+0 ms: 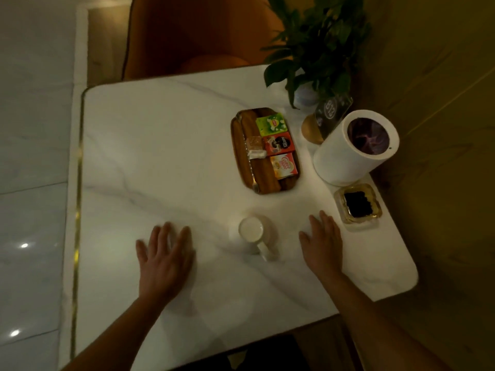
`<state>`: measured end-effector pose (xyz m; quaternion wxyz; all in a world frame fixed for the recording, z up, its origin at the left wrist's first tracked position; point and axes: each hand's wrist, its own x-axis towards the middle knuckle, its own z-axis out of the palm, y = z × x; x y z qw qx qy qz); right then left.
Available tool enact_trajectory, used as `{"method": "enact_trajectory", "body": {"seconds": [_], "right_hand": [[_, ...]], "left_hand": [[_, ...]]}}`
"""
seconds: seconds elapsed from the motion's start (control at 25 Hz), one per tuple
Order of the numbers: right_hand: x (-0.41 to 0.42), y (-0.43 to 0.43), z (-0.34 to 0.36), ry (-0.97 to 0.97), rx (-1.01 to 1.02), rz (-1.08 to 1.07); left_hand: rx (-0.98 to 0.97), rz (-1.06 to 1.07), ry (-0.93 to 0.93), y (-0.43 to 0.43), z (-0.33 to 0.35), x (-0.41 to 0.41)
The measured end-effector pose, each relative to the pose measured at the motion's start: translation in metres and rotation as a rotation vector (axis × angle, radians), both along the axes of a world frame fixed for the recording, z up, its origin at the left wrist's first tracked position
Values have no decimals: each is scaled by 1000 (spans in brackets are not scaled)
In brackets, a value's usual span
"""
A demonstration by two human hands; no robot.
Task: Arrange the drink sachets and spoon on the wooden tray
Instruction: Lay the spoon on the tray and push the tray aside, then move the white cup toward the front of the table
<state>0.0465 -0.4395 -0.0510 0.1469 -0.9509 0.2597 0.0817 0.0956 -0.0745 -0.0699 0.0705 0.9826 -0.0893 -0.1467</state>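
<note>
The wooden tray (237, 145) lies on the white marble table, right of centre. Three sachets sit in a column along its right side: a green one (272, 124) at the far end, a red one (280, 144) in the middle and a yellow-orange one (284, 165) nearest me. A small clear packet (255, 148) rests beside the red sachet. A thin spoon (251, 170) lies lengthwise on the tray's left part. My left hand (166, 259) rests flat on the table with fingers spread. My right hand (322, 243) lies flat too, holding nothing.
A white mug (251, 230) stands between my hands. A white cylindrical container (353, 151), a glass ashtray (357, 204), a table-number sign (332, 113) and a potted plant (318, 49) crowd the right edge. An orange chair (192, 36) sits beyond the table (160, 143).
</note>
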Motion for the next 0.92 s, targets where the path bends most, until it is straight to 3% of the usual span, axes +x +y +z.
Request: {"method": "enact_trajectory", "body": {"seconds": [0.28, 0.52, 0.92], "right_hand": [[-32, 59, 30, -96, 379, 55], [-29, 85, 39, -101, 397, -7], [-18, 101, 49, -169, 224, 132]], "left_hand": [[51, 197, 55, 32, -3, -59], [-15, 247, 101, 54, 7, -72], [9, 151, 183, 59, 19, -68]]}}
